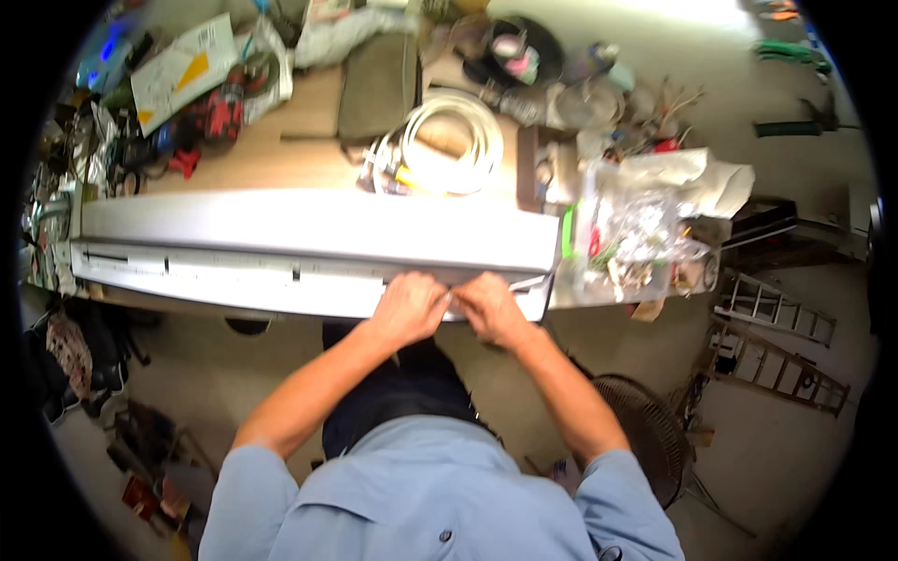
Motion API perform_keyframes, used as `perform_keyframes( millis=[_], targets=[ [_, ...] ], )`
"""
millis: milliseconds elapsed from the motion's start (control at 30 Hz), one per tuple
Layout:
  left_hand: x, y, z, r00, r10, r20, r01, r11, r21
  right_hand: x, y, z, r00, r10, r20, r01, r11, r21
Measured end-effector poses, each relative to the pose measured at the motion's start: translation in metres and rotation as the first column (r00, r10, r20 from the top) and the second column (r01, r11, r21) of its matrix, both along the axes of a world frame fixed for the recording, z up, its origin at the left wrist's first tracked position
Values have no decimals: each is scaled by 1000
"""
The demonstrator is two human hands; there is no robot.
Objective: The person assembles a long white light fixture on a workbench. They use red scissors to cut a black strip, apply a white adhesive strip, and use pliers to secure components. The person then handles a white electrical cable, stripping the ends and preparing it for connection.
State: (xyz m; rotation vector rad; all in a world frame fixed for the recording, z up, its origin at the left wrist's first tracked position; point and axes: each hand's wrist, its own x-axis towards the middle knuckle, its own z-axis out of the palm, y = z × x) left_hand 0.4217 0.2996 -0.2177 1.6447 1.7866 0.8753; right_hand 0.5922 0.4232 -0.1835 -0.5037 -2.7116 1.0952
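A long white housing (318, 222), shaped like a wall air conditioner's indoor unit, lies along the near side of the workbench. A recessed slot (229, 266) with small dark marks runs along its near part. Right of the housing's middle, my left hand (409, 306) and my right hand (493, 309) meet over its front edge. Both sets of fingers are closed in a pinch and nearly touch. What they hold, if anything, is too small and blurred to make out. A thin pale strip (527, 282) shows in the slot just beyond my right hand.
Behind the housing lie a coiled white cable (486, 140), a dark green case (379, 89) and a red power drill (223, 114). A clear plastic bin (575, 266) of small parts stands at the right. Below are a floor fan (645, 430) and ladders (776, 365).
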Motion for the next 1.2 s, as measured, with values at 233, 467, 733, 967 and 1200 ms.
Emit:
perform_keyframes(
  millis=[233, 467, 733, 967, 1200],
  targets=[
    [-5, -2, 3, 995, -1, 103, -12, 992, 125, -6, -1, 8, 986, 8, 166, -2, 999, -33],
    [1, -10, -5, 997, 67, -33, -60, 984, 168, -23, -12, 28, 943, -86, 322, 82, 996, 25],
    [4, -16, -10, 995, 96, 35, -99, 989, 113, -65, -14, 68, 784, -56, 618, 88, 996, -21],
    [-3, -10, -4, 982, 51, 182, -45, 998, -35, -27, -3, 11, 852, 62, 520, -24, 997, -80],
    [-21, 6, 1, 942, 80, 326, -34, 989, -146, -33, 1, 27, 856, 33, 517, -111, 986, 121]
  ],
)
